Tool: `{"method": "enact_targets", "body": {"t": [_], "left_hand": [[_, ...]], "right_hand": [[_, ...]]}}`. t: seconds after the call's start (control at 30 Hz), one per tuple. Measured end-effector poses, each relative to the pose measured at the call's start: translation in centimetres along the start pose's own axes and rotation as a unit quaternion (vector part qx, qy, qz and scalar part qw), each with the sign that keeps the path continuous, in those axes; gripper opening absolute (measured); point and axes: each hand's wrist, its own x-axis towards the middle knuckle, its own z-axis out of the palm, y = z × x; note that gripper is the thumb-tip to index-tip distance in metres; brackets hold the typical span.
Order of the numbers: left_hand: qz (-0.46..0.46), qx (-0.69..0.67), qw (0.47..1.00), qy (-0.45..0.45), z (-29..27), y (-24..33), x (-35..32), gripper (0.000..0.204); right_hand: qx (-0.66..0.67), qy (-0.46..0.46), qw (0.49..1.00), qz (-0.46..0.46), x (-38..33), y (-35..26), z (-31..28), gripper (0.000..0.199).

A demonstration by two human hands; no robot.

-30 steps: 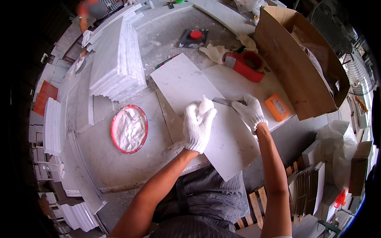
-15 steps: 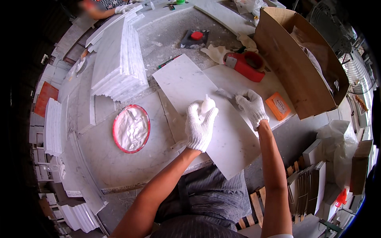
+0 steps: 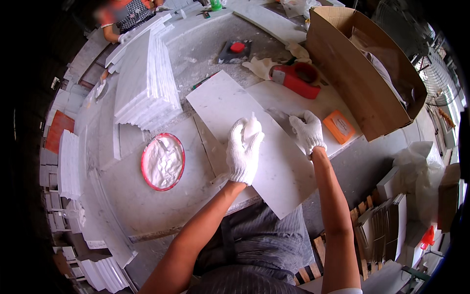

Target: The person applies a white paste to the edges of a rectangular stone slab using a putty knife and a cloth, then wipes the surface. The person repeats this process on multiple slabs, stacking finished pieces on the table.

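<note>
My left hand [image 3: 242, 156], in a white knit glove, is closed round a small white squeeze bottle [image 3: 252, 128] whose nozzle points up. It hovers over a pale, grey-veined marble tile [image 3: 274, 166] lying at a slant on the bench. My right hand [image 3: 308, 131], gloved too, is closed on a putty knife [image 3: 277, 113]; the handle is hidden in the fingers, and the thin blade reaches left above the tile, somewhat blurred. On the left, a red-rimmed bowl [image 3: 143, 164] holds white paste [image 3: 164, 161].
A thick stack of marble tiles [image 3: 147, 83] stands at far left. Right of the tile are a red tape dispenser [image 3: 296, 81], an orange box [image 3: 339, 126] and a large open cardboard box [image 3: 350, 78]. A black pad with a red knob [image 3: 237, 47] lies beyond. Another person [image 3: 129, 14] works at upper left.
The view has shifted slightly, and more of the other person shows. Both my hands keep their hold on the bottle and the putty knife, with little movement over the tile.
</note>
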Motion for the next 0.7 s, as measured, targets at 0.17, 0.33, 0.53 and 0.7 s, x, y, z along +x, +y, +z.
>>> {"method": "enact_targets", "body": {"t": [0.17, 0.33, 0.53, 0.7], "left_hand": [[-0.002, 0.038, 0.998, -0.048, -0.6, 0.9, 0.8, 0.048], [0.213, 0.170, 0.957, -0.094, -1.0, -1.7, 4.8, 0.043], [0.308, 0.322, 0.889, -0.108, -1.0, -2.3, 6.4, 0.041], [0.327, 0.378, 0.860, -0.107, -1.0, -2.1, 6.2, 0.042]], "right_hand": [[0.073, 0.083, 0.994, 0.006, -2.2, 0.0, -2.3, 0.018], [0.054, 0.106, 0.991, -0.055, -3.2, 1.1, -2.6, 0.014], [0.086, 0.110, 0.989, -0.053, -3.1, 1.3, -2.8, 0.014], [0.073, 0.117, 0.990, -0.041, -3.3, 1.0, -2.8, 0.014]]}}
